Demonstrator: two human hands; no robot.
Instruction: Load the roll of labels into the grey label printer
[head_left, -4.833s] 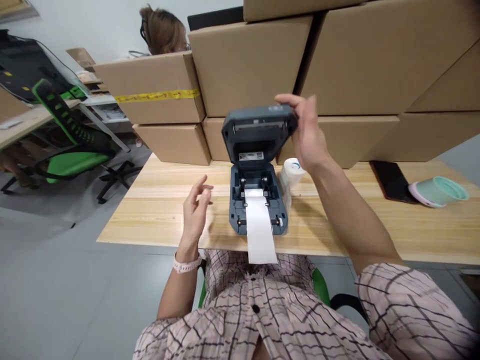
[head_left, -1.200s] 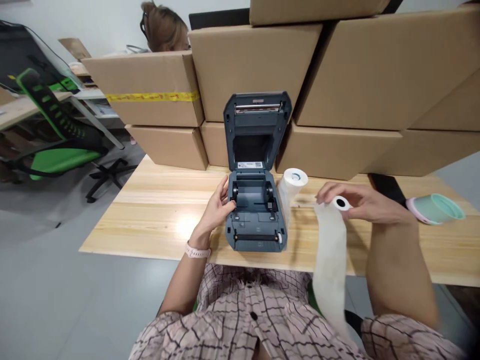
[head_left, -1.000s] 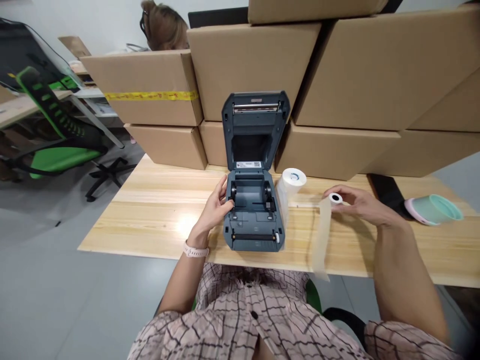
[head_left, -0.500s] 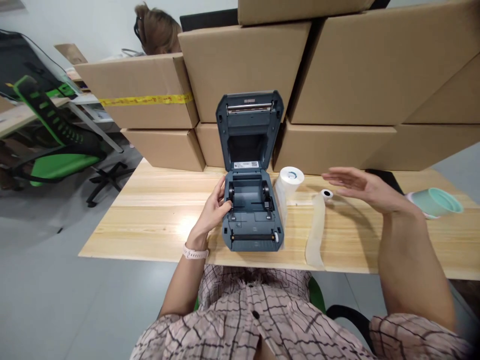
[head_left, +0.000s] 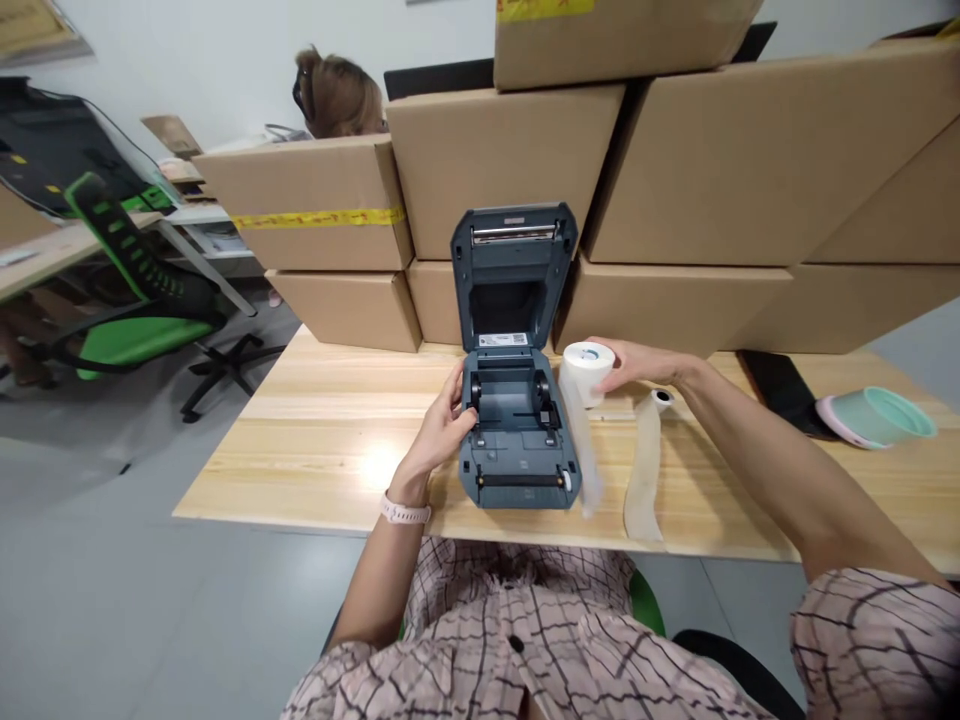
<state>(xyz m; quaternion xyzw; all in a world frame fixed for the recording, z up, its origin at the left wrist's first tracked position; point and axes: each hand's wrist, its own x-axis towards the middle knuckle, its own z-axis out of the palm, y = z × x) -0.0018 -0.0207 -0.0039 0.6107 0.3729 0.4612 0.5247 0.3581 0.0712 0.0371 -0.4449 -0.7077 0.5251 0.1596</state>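
A dark grey label printer sits on the table with its lid raised and its roll bay bare. My left hand grips the printer's left side, the thumb hooked over the rim. Just right of the printer stands a white label roll, its loose strip hanging toward the table's front. Around the roll's right and back side my right hand is closed, thumb in front; its other fingers are partly hidden. A small roll with an unwound backing strip lies under my right forearm.
Stacked cardboard boxes line the back of the wooden table. At the right lie a black flat object and a mint-green cup with a pink rim. A green office chair stands left; another person's head shows behind the boxes.
My right hand has moved left from above the small roll and closed around the white label roll. My left hand stays on the printer. The view has shifted slightly.
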